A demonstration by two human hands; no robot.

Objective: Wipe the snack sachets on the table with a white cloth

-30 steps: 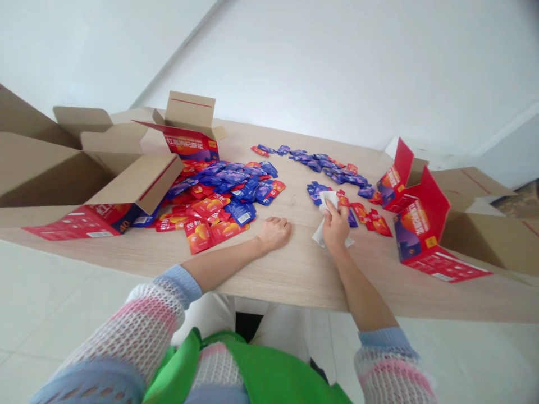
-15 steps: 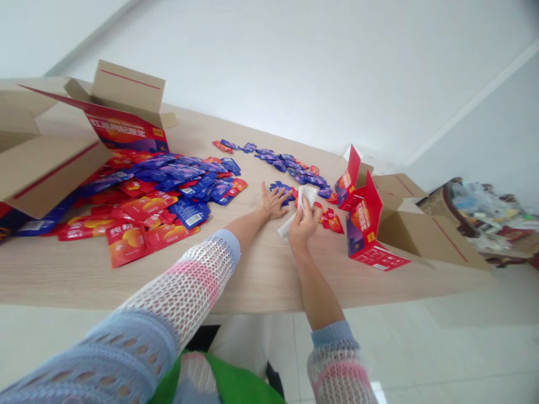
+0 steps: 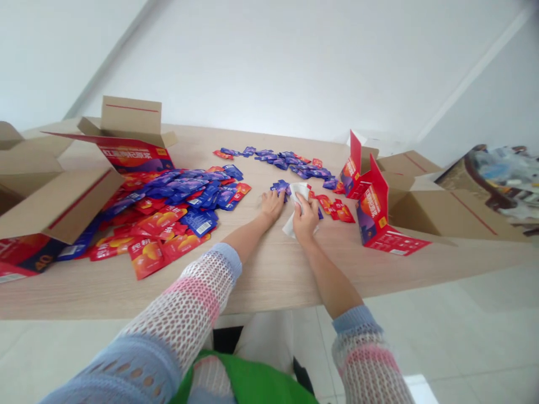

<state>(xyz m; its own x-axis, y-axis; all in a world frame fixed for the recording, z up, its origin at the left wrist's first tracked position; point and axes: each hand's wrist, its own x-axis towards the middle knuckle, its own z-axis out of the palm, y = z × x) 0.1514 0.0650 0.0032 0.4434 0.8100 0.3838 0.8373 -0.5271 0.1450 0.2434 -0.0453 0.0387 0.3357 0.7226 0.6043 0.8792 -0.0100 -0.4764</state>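
My right hand (image 3: 306, 217) is closed round a folded white tissue (image 3: 298, 189) that rests against the tabletop. Its ends stick out above and below my fingers. Just to the left, my left hand (image 3: 273, 206) lies palm down on the table, fingers stretched out with the tips at a few small blue sachets (image 3: 279, 186). Red sachets (image 3: 336, 208) lie to the right of the tissue. Behind both hands runs a loose row of blue and red sachets (image 3: 290, 161).
A large heap of blue and red sachets (image 3: 177, 193) covers the left part of the wooden table (image 3: 269, 280). Open cardboard boxes (image 3: 63, 202) stand at the left, and open red-printed boxes (image 3: 374, 210) at the right. Beyond is a pile of plastic-wrapped items (image 3: 511, 174).
My left hand has drawn its spread fingers closer together beside the blue sachets. My right hand still grips the tissue, now turned a little. The whole view has shifted slightly.
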